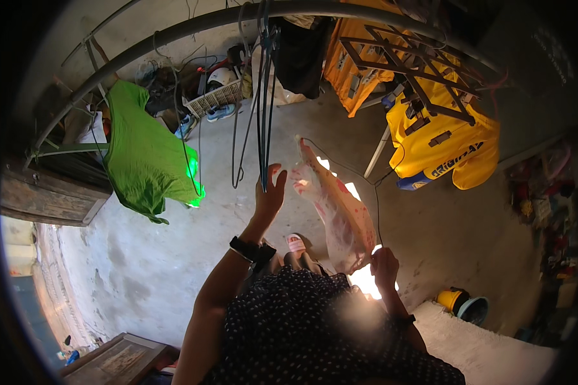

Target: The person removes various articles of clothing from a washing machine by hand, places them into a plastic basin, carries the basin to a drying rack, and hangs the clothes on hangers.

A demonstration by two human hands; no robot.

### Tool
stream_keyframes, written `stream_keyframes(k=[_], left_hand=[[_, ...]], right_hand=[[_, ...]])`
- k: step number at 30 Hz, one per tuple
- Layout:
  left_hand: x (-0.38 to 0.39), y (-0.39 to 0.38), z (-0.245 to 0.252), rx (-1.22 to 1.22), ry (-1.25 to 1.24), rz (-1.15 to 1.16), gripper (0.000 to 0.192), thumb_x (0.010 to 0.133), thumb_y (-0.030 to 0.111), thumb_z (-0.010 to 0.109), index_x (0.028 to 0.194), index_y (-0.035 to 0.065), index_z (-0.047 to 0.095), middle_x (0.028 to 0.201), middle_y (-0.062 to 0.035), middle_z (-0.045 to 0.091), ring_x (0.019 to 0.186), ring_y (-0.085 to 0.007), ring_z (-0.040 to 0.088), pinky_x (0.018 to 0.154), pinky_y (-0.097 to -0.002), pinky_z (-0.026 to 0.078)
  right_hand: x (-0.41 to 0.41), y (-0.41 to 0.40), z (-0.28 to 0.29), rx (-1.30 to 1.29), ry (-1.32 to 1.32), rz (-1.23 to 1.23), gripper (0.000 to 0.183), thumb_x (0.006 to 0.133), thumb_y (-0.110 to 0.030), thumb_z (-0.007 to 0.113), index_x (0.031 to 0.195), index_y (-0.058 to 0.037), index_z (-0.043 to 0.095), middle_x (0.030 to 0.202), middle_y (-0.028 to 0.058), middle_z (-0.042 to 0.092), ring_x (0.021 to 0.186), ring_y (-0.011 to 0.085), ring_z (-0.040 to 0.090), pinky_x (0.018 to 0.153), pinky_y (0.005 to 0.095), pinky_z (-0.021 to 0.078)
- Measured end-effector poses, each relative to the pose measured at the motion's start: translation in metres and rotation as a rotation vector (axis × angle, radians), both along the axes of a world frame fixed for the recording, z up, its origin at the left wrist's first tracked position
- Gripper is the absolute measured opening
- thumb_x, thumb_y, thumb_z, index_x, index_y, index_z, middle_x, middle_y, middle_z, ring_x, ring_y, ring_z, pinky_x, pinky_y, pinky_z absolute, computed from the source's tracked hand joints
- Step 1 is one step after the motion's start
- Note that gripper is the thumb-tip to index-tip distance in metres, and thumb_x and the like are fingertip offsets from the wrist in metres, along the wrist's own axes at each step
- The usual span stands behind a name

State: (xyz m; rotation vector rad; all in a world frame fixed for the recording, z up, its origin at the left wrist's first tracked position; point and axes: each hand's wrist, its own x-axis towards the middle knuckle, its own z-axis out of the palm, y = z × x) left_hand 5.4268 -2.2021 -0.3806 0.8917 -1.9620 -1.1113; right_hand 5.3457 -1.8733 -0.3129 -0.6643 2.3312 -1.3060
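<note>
My right hand (385, 267) is closed around the lower end of a dark wire clothes hanger (377, 211). A thin, pale garment with pink-red blotches (347, 221) hangs along this hanger, from its far tip down to beside my right hand. Whether my fingers also pinch the cloth cannot be made out. My left hand (270, 187) is raised, thumb and fingers apart, at the lower ends of several bare wire hangers (265, 110). They overlap it in the view, and contact is unclear. These hangers hang from a curved-looking metal rail (202, 26).
A green garment (139, 154) hangs at left. Yellow clothing (443, 139) and a brown folding clip rack (414, 72) hang at right. Behind are a plastic basket (214, 98) and blue shoes (220, 112). A yellow bucket-like container (450, 299) and basin (473, 310) sit lower right.
</note>
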Motion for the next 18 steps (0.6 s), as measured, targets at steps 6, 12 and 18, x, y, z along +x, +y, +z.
stream_keyframes(k=[6,12,18], left_hand=[[-0.016,0.001,0.024,0.065,-0.039,-0.058,0.023,0.083,0.023,0.059,0.085,0.0001,0.057,0.075,-0.0113,0.057,0.07,-0.0149,0.054,0.064,-0.0281,0.043],[-0.009,0.019,0.056,0.117,-0.12,-0.328,0.015,0.082,0.016,0.055,0.083,0.0024,0.059,0.078,-0.0169,0.062,0.069,-0.0263,0.062,0.059,-0.0318,0.046],[-0.006,0.013,0.053,0.02,-0.226,-0.418,0.013,0.08,0.012,0.056,0.085,0.0026,0.063,0.082,-0.0148,0.062,0.074,-0.0229,0.061,0.064,-0.0318,0.046]], right_hand=[[0.011,0.026,0.016,0.029,-0.015,0.054,0.029,0.093,-0.018,0.038,0.071,-0.0024,0.047,0.056,0.0037,0.045,0.039,0.008,0.042,0.037,0.0233,0.034],[0.009,0.048,0.004,0.153,0.294,0.305,0.005,0.083,-0.005,0.049,0.078,-0.0041,0.049,0.064,0.0105,0.051,0.047,0.0209,0.052,0.046,0.0297,0.0419],[0.012,0.053,0.001,0.163,0.316,0.427,0.007,0.076,-0.001,0.053,0.081,-0.0052,0.051,0.071,0.0104,0.053,0.057,0.0257,0.056,0.05,0.0311,0.0448]])
